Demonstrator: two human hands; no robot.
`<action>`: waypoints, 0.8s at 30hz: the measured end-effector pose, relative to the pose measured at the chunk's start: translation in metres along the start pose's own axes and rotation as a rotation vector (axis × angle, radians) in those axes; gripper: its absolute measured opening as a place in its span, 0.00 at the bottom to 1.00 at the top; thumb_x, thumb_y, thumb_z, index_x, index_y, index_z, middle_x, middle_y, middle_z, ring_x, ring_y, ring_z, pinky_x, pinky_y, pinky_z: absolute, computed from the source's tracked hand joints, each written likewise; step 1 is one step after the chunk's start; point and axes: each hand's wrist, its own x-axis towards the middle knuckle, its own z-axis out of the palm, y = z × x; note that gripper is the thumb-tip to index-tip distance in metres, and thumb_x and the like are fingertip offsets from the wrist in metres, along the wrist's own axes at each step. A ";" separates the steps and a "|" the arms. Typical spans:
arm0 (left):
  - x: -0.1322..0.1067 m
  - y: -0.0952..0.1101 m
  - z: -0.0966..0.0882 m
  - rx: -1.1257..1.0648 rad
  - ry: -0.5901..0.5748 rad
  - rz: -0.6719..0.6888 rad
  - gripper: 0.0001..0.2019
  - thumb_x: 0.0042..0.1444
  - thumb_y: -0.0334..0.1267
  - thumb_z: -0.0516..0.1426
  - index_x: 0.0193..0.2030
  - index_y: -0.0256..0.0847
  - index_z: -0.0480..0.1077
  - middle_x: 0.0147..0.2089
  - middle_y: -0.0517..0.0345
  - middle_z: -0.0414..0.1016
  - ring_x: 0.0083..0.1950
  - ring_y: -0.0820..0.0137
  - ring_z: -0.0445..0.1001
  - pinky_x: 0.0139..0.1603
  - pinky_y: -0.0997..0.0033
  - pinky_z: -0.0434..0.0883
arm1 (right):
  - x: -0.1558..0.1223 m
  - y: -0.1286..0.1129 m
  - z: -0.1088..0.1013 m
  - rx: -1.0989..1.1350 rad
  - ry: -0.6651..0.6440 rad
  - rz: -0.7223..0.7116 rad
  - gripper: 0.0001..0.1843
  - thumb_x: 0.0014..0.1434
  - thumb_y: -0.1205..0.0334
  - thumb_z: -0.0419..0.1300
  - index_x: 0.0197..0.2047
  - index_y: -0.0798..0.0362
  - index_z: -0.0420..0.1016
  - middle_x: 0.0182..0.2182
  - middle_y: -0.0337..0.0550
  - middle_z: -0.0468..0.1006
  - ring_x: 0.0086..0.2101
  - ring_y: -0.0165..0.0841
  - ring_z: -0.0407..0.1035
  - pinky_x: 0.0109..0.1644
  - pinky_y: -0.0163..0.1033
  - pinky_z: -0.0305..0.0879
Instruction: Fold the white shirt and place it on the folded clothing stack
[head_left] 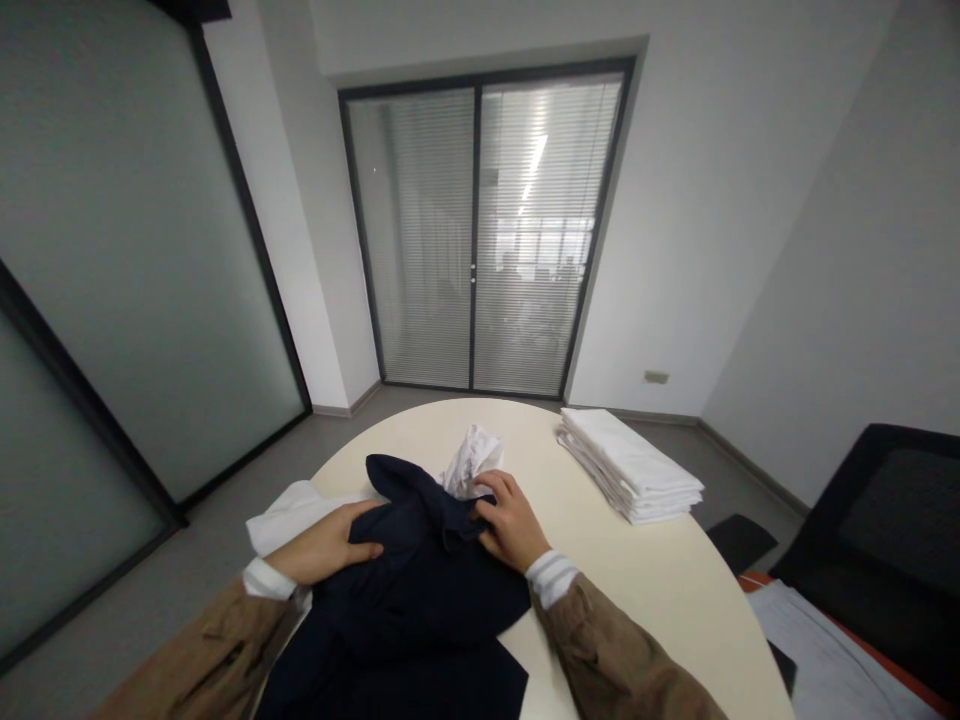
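A crumpled navy garment point(420, 610) lies bunched over the near part of the round table point(630, 570). My left hand point(330, 540) grips its upper left side, thumb on top and the other fingers partly covered by fabric. On the garment's upper right, my right hand point(510, 520) pinches a fold near what may be the collar. A crumpled white cloth point(474, 455) rises just behind that fold, close to my right fingertips. Another white cloth point(289, 512) sticks out at the left, beyond my left wrist; whether the two white pieces are joined is hidden by the navy fabric.
Folded white cloths point(630, 465) form a neat stack at the table's right edge. To the right stands a black mesh chair point(885, 530), with pale fabric point(832, 650) near its seat. Glass doors with blinds point(480, 240) are behind the table.
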 end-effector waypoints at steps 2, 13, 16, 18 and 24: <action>-0.003 -0.005 -0.002 -0.026 -0.011 0.019 0.23 0.54 0.50 0.61 0.55 0.44 0.73 0.53 0.55 0.79 0.54 0.57 0.76 0.60 0.59 0.69 | -0.010 -0.011 0.003 -0.017 -0.033 -0.052 0.10 0.50 0.70 0.59 0.37 0.50 0.75 0.57 0.52 0.69 0.59 0.49 0.58 0.61 0.56 0.58; -0.010 -0.074 0.041 0.019 0.279 -0.007 0.27 0.56 0.60 0.55 0.52 0.42 0.75 0.52 0.48 0.79 0.55 0.51 0.75 0.62 0.53 0.68 | -0.018 -0.021 0.024 0.045 -0.063 0.446 0.34 0.50 0.65 0.61 0.62 0.51 0.66 0.61 0.55 0.67 0.61 0.48 0.60 0.63 0.54 0.57; -0.010 -0.078 0.042 0.020 0.295 -0.003 0.28 0.56 0.62 0.54 0.52 0.42 0.75 0.52 0.48 0.79 0.55 0.51 0.75 0.62 0.51 0.69 | -0.019 -0.010 0.030 -0.010 -0.132 0.616 0.40 0.51 0.60 0.63 0.67 0.48 0.62 0.69 0.56 0.56 0.67 0.55 0.47 0.66 0.64 0.45; -0.010 -0.080 0.043 0.011 0.326 -0.015 0.30 0.55 0.64 0.55 0.53 0.42 0.74 0.53 0.48 0.78 0.57 0.50 0.74 0.64 0.51 0.68 | -0.022 -0.005 0.033 0.042 -0.229 0.599 0.37 0.54 0.62 0.60 0.67 0.47 0.63 0.67 0.54 0.62 0.66 0.52 0.51 0.67 0.66 0.41; -0.011 -0.079 0.043 -0.029 0.324 0.001 0.29 0.59 0.62 0.53 0.55 0.42 0.72 0.57 0.48 0.76 0.59 0.52 0.73 0.66 0.53 0.66 | -0.029 -0.008 0.017 0.226 -0.220 0.484 0.28 0.50 0.68 0.57 0.56 0.49 0.75 0.51 0.48 0.79 0.52 0.44 0.71 0.61 0.52 0.58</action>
